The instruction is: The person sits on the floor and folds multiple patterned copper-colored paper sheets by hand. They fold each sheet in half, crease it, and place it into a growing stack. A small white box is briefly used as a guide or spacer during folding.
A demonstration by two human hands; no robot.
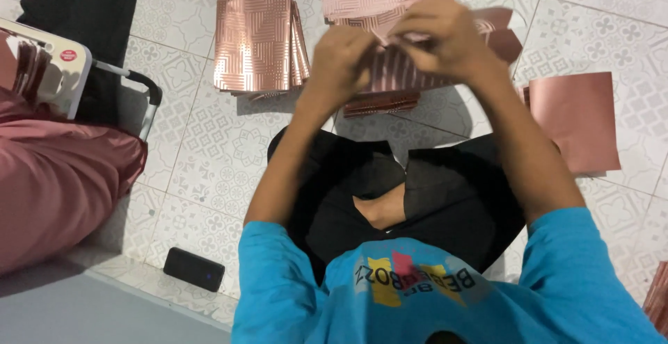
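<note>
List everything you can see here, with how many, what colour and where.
Stack of patterned foil sheets: one, shiny rose-copper, on the floor upper left.
Plain sheet: one, matte copper-pink, on the floor at right.
Folded patterned sheet: one, rose-copper, held in both hands.
Small flat device: one, black, on the floor lower left.
Tiled floor: one, white-grey pattern, underneath.
Another person's leg: one, pink cloth, far left.
Left hand: one, gripping the sheet.
Right hand: one, gripping the sheet.

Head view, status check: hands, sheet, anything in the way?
Left hand and right hand both pinching one rose-gold patterned sheet. Stack of patterned sheets lies left on the tiled floor. Nothing blocking.
</note>
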